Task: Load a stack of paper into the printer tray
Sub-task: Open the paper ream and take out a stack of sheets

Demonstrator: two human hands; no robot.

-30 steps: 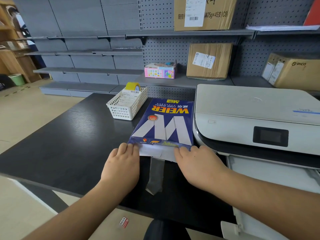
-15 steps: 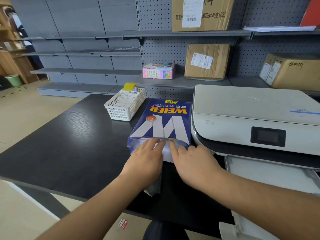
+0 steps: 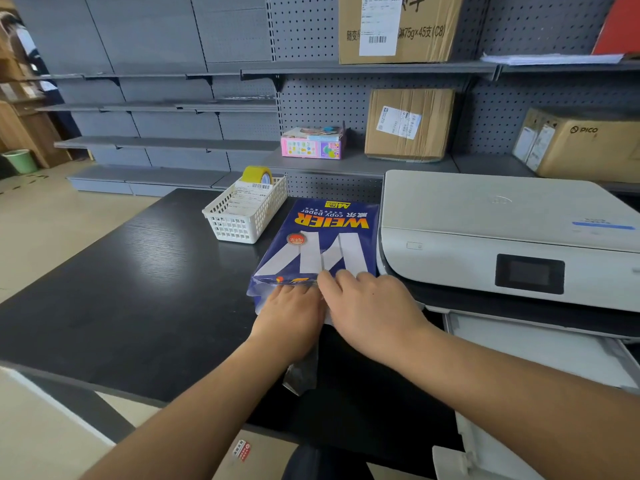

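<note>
The ream of paper (image 3: 317, 242) lies flat on the black table (image 3: 138, 289), just beside the white printer (image 3: 502, 237). Its blue wrapper reads "WEIER copy paper" and "A4", upside down from this view. The left hand (image 3: 289, 318) reaches into the open near end of the wrapper, fingertips hidden, so its grip I cannot tell. The right hand (image 3: 367, 306) presses flat on the top edge, grasping nothing. A box (image 3: 581, 143) on the shelf reads "PICO".
</note>
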